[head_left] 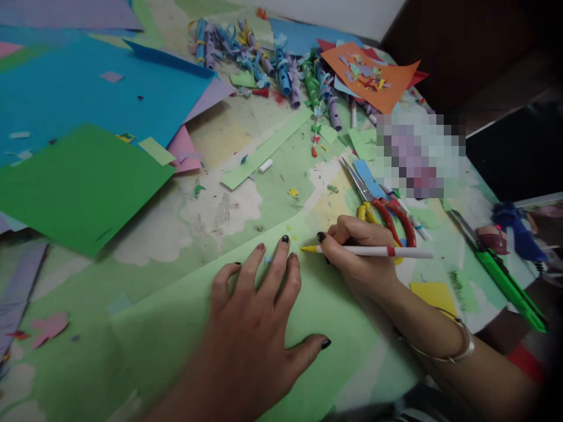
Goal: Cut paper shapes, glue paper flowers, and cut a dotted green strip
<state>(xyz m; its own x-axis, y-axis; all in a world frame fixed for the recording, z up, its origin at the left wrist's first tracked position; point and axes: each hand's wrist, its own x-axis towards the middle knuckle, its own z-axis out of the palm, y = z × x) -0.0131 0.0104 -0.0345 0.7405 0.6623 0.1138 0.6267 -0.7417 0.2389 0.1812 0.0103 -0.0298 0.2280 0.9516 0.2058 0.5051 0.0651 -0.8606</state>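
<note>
My left hand (pixel 259 316) lies flat with fingers spread on a light green sheet of paper (pixel 176 328). In my right hand (pixel 363 258) is a white felt-tip pen (pixel 372 251) with a yellow tip and a red band, held in a writing grip. Its tip points left, close to the fingers of my left hand; whether it touches the sheet I cannot tell. A few yellow marks (pixel 292 232) show near the sheet's upper edge. Just beyond my right hand lie scissors (pixel 389 211) with red and yellow handles.
A green box cutter (pixel 505 287) sits at the right edge. Blue paper (pixel 88 88) and a green sheet (pixel 88 187) cover the left. Several curled paper tubes (pixel 282 70) and an orange sheet with scraps (pixel 373 76) are at the back. A yellow paper square (pixel 433 298) is near my right wrist.
</note>
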